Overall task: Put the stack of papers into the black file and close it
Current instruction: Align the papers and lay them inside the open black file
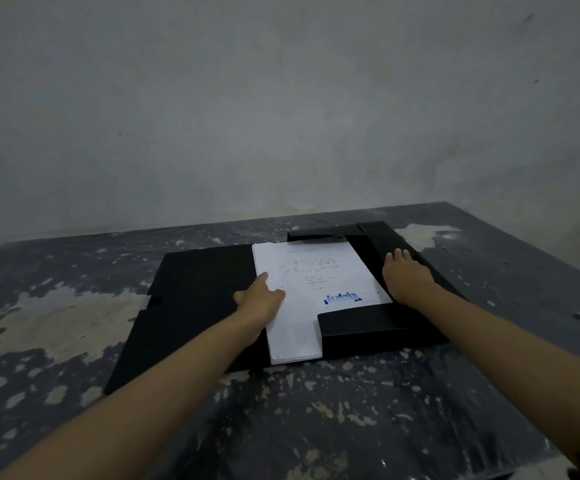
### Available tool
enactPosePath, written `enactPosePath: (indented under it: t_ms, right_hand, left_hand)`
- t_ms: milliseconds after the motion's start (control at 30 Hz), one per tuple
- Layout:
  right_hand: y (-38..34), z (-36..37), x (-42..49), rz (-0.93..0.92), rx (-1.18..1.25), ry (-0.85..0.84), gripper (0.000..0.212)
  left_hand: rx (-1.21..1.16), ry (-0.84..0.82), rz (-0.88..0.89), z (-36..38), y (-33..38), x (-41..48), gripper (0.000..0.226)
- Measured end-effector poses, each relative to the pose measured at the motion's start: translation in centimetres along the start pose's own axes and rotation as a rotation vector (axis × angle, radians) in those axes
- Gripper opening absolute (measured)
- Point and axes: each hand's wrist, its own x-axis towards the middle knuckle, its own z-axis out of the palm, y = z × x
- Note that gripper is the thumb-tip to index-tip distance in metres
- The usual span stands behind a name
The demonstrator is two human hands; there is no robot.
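Bare forearms — flat papers (311,282), matte file (198,289)

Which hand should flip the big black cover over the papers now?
Probably the left hand. It rests at the papers' left edge, next to the black file's open cover spread out on that side. The right hand lies flat on the right flap, far from it.
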Motion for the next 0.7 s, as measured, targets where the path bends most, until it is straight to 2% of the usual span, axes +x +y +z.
enactPosePath:
  t_ms: [200, 533, 700]
  right_hand:
    - [-1.4, -1.0, -0.8, -0.032, -0.084, -0.035, 0.063]
    - [-8.0, -2.3, -2.5, -0.109, -0.062, -0.027, 0.051]
    - [-10.2, -2.4, -2.7, -0.115, -0.046, -0.02, 0.055]
  left_hand:
    - [-0.041, -0.002, 0.016, -0.7, -0.5, -0.3, 0.058]
    - [-0.037, 0.088, 0.001, -5.3, -3.2, 0.1, 0.051]
    - [-0.095, 0.044, 0.034, -6.1, -3.4, 0.4, 0.048]
